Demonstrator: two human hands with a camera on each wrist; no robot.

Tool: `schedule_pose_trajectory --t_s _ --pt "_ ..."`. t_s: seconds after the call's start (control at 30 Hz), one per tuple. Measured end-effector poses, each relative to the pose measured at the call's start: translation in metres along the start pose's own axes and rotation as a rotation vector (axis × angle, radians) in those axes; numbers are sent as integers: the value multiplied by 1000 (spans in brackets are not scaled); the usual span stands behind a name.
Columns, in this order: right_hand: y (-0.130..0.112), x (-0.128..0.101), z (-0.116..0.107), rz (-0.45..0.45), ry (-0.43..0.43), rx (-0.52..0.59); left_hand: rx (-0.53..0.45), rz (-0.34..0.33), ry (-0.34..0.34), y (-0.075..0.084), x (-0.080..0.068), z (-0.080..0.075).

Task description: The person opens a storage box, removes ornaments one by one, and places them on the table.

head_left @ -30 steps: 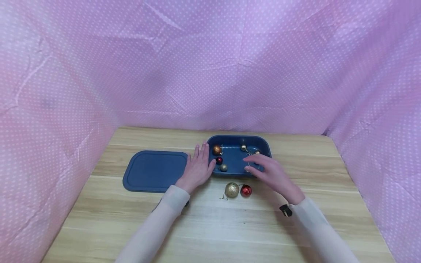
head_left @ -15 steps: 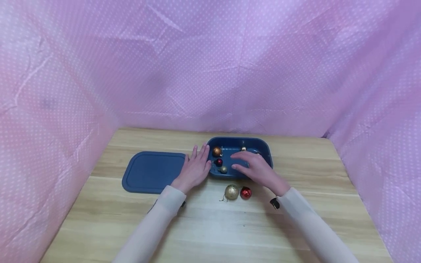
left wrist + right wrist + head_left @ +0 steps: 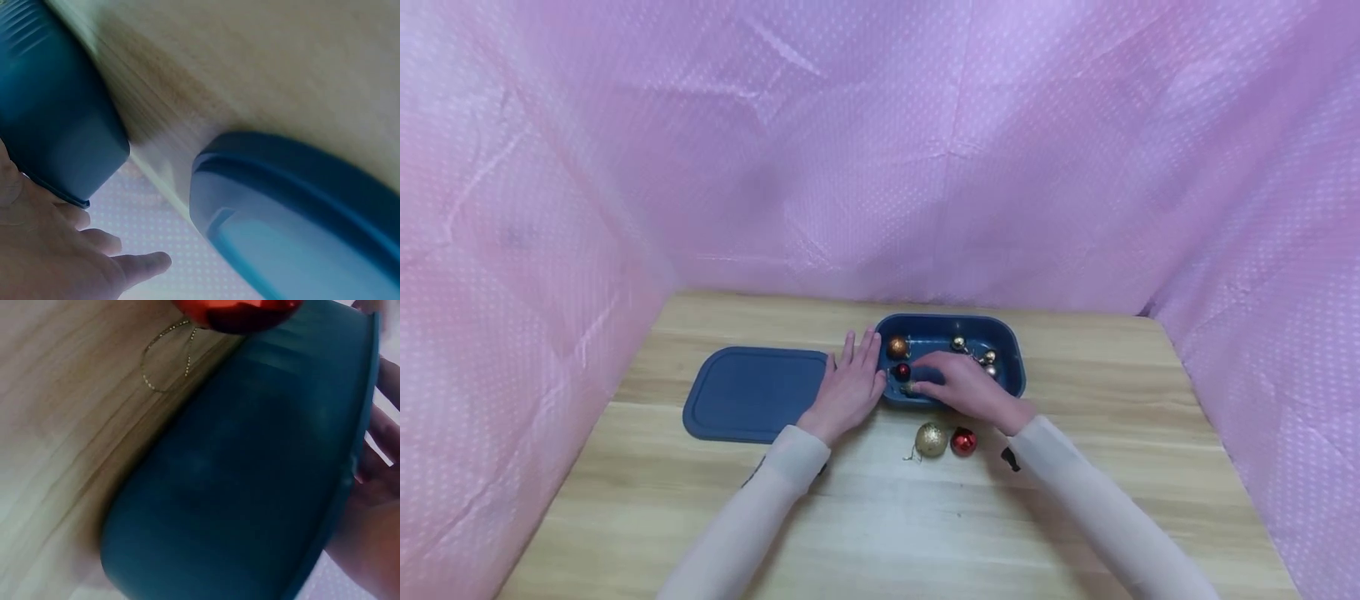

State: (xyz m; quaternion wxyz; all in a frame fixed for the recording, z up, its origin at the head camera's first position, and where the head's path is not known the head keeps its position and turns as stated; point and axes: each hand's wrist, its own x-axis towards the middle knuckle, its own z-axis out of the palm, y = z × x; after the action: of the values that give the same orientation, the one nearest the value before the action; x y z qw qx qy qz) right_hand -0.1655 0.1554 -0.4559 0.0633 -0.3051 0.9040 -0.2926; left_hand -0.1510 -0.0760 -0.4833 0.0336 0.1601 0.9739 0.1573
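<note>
A dark blue container (image 3: 1013,368) stands on the wooden table and holds several small baubles, among them an orange glitter one (image 3: 897,347) and a dark red one (image 3: 902,372). My left hand (image 3: 852,377) rests flat with straight fingers against the container's left wall (image 3: 56,137). Over the near rim, my right hand (image 3: 927,379) reaches into the container, its fingertips down on a small gold bauble (image 3: 908,387) that they mostly hide. I cannot see whether the fingers grip it. In the right wrist view the container's outer wall (image 3: 237,487) fills the frame.
The container's blue lid (image 3: 752,392) lies flat to the left, beside my left hand. A gold glitter bauble (image 3: 931,438) and a shiny red bauble (image 3: 963,441) sit on the table just in front of the container. Pink dotted cloth walls surround the table.
My right hand has moved left across the container, from its right part to the near left corner, and dropped onto the small gold bauble. The left hand stays put.
</note>
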Motion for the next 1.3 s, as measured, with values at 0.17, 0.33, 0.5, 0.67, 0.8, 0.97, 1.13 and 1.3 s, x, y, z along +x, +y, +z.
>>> schedule_pose_trajectory --t_s 0.17,0.33,0.5,0.67,0.8,0.97,1.13,1.3 --pt "3 6 7 38 -29 -22 5 8 9 0 -1 2" --pt "6 12 8 54 -41 -40 7 12 31 0 -1 1" --pt "7 16 11 71 -89 -24 6 19 40 -1 -1 4" --pt "8 19 12 96 -135 -1 7 22 50 0 -1 5" --pt "9 21 12 108 -156 2 3 20 50 -1 -1 4" --pt "10 21 10 104 -167 14 -2 16 37 0 -1 3" --pt "10 18 8 91 -135 16 -11 16 32 2 -1 1" --pt "6 12 3 86 -59 65 -4 18 38 1 -1 0"
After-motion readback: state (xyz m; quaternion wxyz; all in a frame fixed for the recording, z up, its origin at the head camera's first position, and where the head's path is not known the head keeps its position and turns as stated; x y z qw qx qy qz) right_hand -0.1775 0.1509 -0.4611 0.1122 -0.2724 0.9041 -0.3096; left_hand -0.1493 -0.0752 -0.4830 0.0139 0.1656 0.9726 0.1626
